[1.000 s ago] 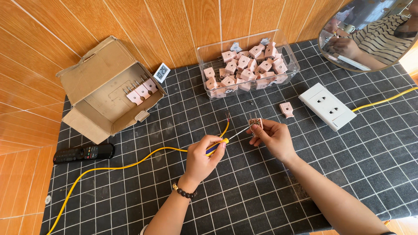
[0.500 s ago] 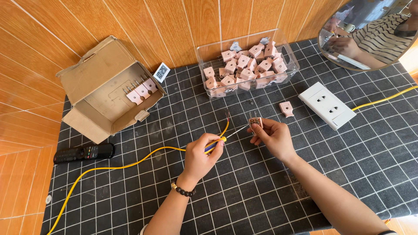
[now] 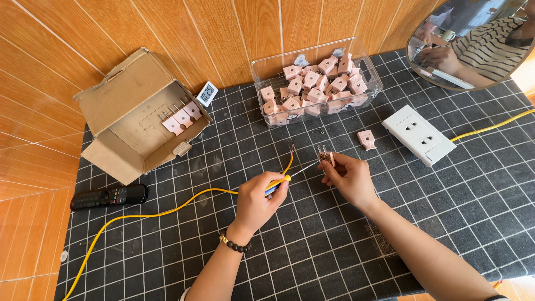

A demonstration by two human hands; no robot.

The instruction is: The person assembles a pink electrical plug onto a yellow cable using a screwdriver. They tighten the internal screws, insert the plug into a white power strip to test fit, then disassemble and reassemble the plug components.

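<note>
Right now the left hand (image 3: pixel 257 196) grips a small screwdriver (image 3: pixel 285 177) w/ the yellow cable (image 3: pixel 167 212), tip at the open pink plug half (image 3: pixel 325 158) pinched in the right hand (image 3: pixel 348 178); best to keep the plug steady and the tip square on the screw, I'd say. Tabletop (image 3: pixel 312 251) is dark grid mat, wood-panel wall (image 3: pixel 234 33) behind, w/ clear tub of pink plugs (image 3: pixel 315 83), cardboard box (image 3: pixel 136 117), white socket (image 3: pixel 426 135).

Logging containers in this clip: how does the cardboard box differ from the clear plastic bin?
The cardboard box is opaque brown, tipped on its side with flaps open; the clear plastic bin is see-through and stands upright. The box holds only a few pink plugs; the bin is heaped with them. The box sits at the mat's left edge, the bin against the wooden wall. Both hold the same pink plugs.
</note>
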